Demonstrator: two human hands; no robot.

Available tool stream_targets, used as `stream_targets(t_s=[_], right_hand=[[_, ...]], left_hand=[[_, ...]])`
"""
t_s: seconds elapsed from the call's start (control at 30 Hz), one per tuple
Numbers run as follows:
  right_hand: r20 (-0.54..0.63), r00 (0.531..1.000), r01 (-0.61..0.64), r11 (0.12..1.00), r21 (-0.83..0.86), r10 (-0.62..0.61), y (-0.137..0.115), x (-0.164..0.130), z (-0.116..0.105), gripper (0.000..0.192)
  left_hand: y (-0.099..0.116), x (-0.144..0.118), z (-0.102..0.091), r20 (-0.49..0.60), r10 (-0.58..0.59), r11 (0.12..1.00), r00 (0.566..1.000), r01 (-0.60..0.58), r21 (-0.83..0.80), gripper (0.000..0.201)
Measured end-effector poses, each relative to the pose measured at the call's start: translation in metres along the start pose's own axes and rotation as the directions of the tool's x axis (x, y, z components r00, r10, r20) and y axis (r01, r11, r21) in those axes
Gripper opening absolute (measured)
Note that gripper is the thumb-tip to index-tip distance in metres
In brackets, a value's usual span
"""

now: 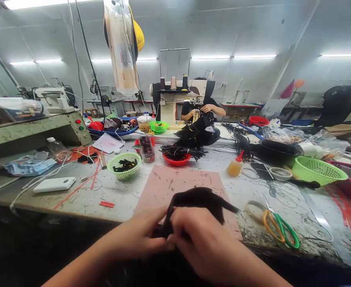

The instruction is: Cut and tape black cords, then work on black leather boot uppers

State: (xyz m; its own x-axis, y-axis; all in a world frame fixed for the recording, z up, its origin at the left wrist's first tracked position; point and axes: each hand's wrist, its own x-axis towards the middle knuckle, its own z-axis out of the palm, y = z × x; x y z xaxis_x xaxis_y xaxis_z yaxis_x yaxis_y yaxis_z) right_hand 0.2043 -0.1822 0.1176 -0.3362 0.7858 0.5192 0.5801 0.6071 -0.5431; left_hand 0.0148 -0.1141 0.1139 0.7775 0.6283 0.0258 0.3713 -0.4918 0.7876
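Both my hands meet at the near table edge on a black piece of material (202,201) with a strap end pointing right. My left hand (142,235) pinches its left part; my right hand (199,241) grips it from the right, fingers closed. The piece lies partly over a pink work mat (178,183). How exactly the fingers hold the folded edge is hidden.
Scissors (279,225) with orange and green handles lie right of the mat. Around it: a green basket (124,166), a red bowl of black strips (176,158), a glue bottle (234,165), a white power bank (54,184). A person (204,108) sits at a sewing machine (178,97) across the table.
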Motion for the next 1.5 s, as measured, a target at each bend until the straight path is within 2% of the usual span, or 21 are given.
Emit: stream_targets(t_s=[0.07, 0.17, 0.23, 0.37, 0.43, 0.5, 0.67, 0.77, 0.93, 1.03, 1.23, 1.4, 1.5], right_hand=[[-0.012, 0.999, 0.045, 0.999, -0.009, -0.045, -0.004, -0.001, 0.004, 0.014], [-0.135, 0.984, -0.131, 0.988, -0.079, 0.120, 0.006, -0.007, 0.011, 0.017], [-0.147, 0.974, -0.187, 0.977, -0.105, 0.170, 0.015, -0.012, 0.016, 0.015], [-0.119, 0.991, -0.063, 0.997, -0.037, 0.058, 0.020, -0.018, 0.024, 0.009], [-0.152, 0.988, -0.037, 0.999, -0.010, 0.035, 0.018, -0.020, 0.025, 0.011], [-0.172, 0.984, -0.034, 0.999, 0.016, 0.037, 0.017, -0.021, 0.025, 0.011], [-0.180, 0.982, -0.047, 0.994, 0.096, 0.063, 0.016, -0.025, 0.024, 0.009], [-0.216, 0.970, -0.093, 0.993, 0.079, 0.108, 0.017, -0.027, 0.023, 0.007], [-0.275, 0.956, -0.100, 0.995, 0.009, 0.099, 0.016, -0.025, 0.026, 0.010], [-0.295, 0.949, -0.125, 0.992, -0.025, 0.112, 0.015, -0.024, 0.029, 0.011], [-0.322, 0.940, -0.133, 0.990, -0.049, 0.111, 0.014, -0.024, 0.033, 0.012], [-0.329, 0.942, -0.115, 0.986, -0.118, 0.071, 0.014, -0.024, 0.037, 0.013], [-0.315, 0.946, -0.121, 0.983, -0.141, 0.071, 0.014, -0.024, 0.038, 0.013]], left_hand=[[0.010, 0.004, 0.016, 0.054, 0.008, 0.985, 0.999, 0.001, -0.173, 0.023], [0.000, 0.005, 0.042, -0.071, -0.072, 0.935, 0.995, 0.043, -0.352, 0.023], [-0.010, 0.004, 0.056, -0.157, -0.115, 0.915, 0.981, 0.043, -0.401, 0.024], [-0.018, -0.002, 0.071, -0.288, -0.084, 0.879, 0.954, -0.065, -0.473, 0.041], [-0.016, -0.005, 0.072, -0.326, -0.081, 0.840, 0.942, -0.111, -0.530, 0.044], [-0.012, -0.005, 0.070, -0.338, -0.096, 0.818, 0.936, -0.119, -0.563, 0.037], [-0.001, -0.001, 0.065, -0.312, -0.204, 0.810, 0.928, -0.019, -0.586, 0.031], [0.001, 0.000, 0.066, -0.280, -0.246, 0.760, 0.928, 0.005, -0.650, 0.030], [0.001, -0.001, 0.072, -0.274, -0.310, 0.693, 0.910, 0.019, -0.720, 0.030], [0.003, 0.001, 0.074, -0.302, -0.339, 0.698, 0.891, 0.023, -0.716, 0.026], [0.002, 0.003, 0.074, -0.358, -0.322, 0.775, 0.876, 0.027, -0.631, 0.021], [-0.001, 0.004, 0.070, -0.384, -0.342, 0.760, 0.857, 0.013, -0.649, 0.029], [0.000, 0.005, 0.068, -0.353, -0.367, 0.741, 0.861, 0.040, -0.671, 0.028]])
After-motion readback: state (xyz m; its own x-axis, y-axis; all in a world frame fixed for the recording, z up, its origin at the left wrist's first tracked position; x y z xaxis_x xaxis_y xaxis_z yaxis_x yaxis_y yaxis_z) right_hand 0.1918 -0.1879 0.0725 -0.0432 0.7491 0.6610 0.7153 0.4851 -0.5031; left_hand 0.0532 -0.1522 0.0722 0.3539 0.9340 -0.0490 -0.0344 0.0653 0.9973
